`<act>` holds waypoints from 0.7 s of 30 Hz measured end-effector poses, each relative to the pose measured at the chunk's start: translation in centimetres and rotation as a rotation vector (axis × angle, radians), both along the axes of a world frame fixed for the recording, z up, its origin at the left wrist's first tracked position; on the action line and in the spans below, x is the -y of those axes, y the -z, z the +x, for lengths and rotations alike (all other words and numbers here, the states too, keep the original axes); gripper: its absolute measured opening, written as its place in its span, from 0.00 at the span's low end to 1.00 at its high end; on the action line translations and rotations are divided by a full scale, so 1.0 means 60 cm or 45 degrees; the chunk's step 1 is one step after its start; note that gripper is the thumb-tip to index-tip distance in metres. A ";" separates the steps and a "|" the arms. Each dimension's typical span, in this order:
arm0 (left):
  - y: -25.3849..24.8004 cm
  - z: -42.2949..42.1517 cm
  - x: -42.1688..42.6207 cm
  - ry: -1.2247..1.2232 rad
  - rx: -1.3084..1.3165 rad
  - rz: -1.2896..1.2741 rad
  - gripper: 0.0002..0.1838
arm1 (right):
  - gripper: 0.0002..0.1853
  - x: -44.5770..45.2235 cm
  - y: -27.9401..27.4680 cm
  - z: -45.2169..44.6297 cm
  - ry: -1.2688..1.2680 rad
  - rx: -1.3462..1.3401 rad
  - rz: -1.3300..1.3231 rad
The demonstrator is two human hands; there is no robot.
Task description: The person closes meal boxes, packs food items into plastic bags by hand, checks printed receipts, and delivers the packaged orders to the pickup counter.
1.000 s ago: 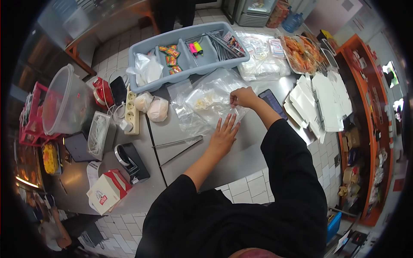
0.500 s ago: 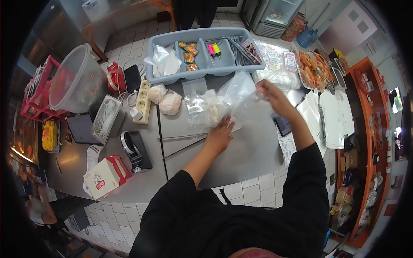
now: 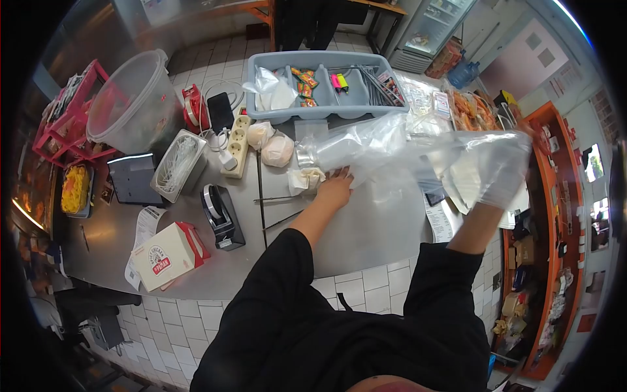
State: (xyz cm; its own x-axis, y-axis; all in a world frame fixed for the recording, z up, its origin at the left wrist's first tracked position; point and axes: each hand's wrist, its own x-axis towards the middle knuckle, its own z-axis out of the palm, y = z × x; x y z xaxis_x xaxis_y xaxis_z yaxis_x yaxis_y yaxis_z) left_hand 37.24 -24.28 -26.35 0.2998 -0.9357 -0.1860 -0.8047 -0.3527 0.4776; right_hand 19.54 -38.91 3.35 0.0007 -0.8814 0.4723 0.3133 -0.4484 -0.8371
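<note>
A large clear plastic bag point(image 3: 385, 140) stretches over the tabletop point(image 3: 375, 238), from just beyond the left hand across to the right forearm. The left hand point(image 3: 335, 189) lies low over the tabletop, its fingers slightly apart, the tips at the edge of a crumpled cream packet point(image 3: 304, 180); whether they press on it cannot be told. The right hand point(image 3: 506, 175) is lifted at the right, veiled by the bag's plastic up to the wrist; the plastic and blur hide whether its fingers are together or apart.

Lettering shows best on the white-and-red box point(image 3: 166, 256) at the lower left: a round emblem whose curved words seem to read "SPICY CHICKEN", and beside it a red label with white letters that look like "PAYAN", the beginning unclear. The long receipt point(image 3: 439, 221) below the phone point(image 3: 435, 196) carries rows of print too small to read, as does the curled paper strip point(image 3: 146, 228) behind the box. Green-and-orange sachets point(image 3: 305, 86) in the divided grey tray point(image 3: 326, 112) bear printing that cannot be made out, next to pink and yellow markers point(image 3: 339, 82). A small label point(image 3: 441, 104) with coloured print lies on the plastic packs right of the tray, likewise illegible.
</note>
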 end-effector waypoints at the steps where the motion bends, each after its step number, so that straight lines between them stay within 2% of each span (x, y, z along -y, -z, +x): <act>1: -0.002 0.005 0.001 0.000 0.043 0.026 0.28 | 0.16 -0.007 -0.031 -0.030 0.020 0.068 -0.055; 2: -0.016 0.008 0.001 0.014 0.039 0.013 0.28 | 0.16 -0.022 -0.052 -0.061 0.011 0.135 -0.081; 4: -0.063 0.006 -0.001 0.007 0.044 0.229 0.27 | 0.17 -0.059 -0.072 -0.111 -0.052 0.233 -0.084; 6: -0.113 -0.020 -0.009 0.126 0.178 -0.097 0.27 | 0.17 -0.102 -0.075 -0.149 -0.148 0.322 -0.044; 8: -0.231 -0.046 -0.029 0.372 -0.584 -0.445 0.30 | 0.17 -0.147 -0.053 -0.167 -0.275 0.409 0.053; 10: -0.301 -0.090 -0.097 0.599 -1.468 -0.761 0.40 | 0.17 -0.192 -0.026 -0.169 -0.407 0.495 0.170; 12: -0.317 -0.138 -0.158 0.991 -2.562 -0.575 0.52 | 0.18 -0.232 -0.003 -0.160 -0.521 0.555 0.275; 13: -0.362 -0.136 -0.207 1.024 -2.650 -0.509 0.55 | 0.18 -0.247 0.002 -0.153 -0.565 0.584 0.314; 15: -0.321 -0.118 -0.277 1.018 -1.970 -0.810 0.45 | 0.18 -0.290 0.013 -0.143 -0.665 0.637 0.388; 16: -0.336 -0.094 -0.323 0.994 -1.953 -0.814 0.45 | 0.18 -0.312 0.018 -0.136 -0.707 0.657 0.425; 18: -0.363 -0.044 -0.431 0.724 -1.407 -0.033 0.25 | 0.19 -0.358 0.028 -0.119 -0.799 0.681 0.498; 19: -0.354 -0.023 -0.482 0.683 -1.407 -0.037 0.25 | 0.19 -0.388 0.035 -0.108 -0.851 0.680 0.540; 21: -0.333 0.017 -0.593 0.237 -1.921 -0.361 0.11 | 0.19 -0.455 0.049 -0.082 -0.936 0.645 0.609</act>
State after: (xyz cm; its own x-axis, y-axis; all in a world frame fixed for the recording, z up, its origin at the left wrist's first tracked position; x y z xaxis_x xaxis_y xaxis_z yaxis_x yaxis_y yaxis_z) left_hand 38.27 11.27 -6.38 -0.1176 -0.9930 -0.0142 0.4493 -0.0660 0.8910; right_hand 14.62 -11.59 0.42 0.5172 -0.8398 0.1649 0.7448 0.3467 -0.5702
